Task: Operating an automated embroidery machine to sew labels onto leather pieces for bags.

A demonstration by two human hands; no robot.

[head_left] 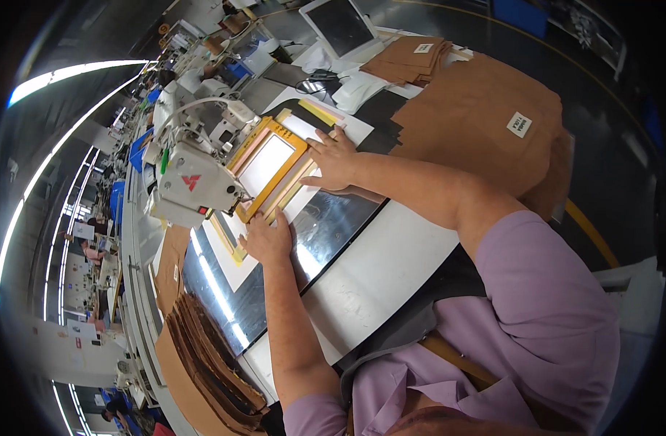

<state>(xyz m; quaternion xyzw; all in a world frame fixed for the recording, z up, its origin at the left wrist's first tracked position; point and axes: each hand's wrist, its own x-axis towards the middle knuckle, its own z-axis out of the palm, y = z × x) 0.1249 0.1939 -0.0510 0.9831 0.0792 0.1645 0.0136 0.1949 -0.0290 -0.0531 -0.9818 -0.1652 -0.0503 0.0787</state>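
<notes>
Resting both hands on a yellow frame (278, 183) beside the sewing machine (195, 182).
A bare pale strip forms the near edge of the table (376, 276); a brown stack (206, 363) lies by its left edge. Beyond the strip, a glossy dark panel (340, 232) carries a white sheet (236, 277), with the frame above it. Left hand (266, 238): fingers spread at the frame's near corner, not closed around it. Right hand (334, 161): likewise spread, at the right-hand corner. Whether the needle meets the frame cannot be told. The frame appears light and stiff, likely to slide easily on the smooth panel; hold by the border, at opposite corners, clear of the window. Brown sheets (478, 131) cover the table's right end; a screen (339, 27) stands toward the far edge.
</notes>
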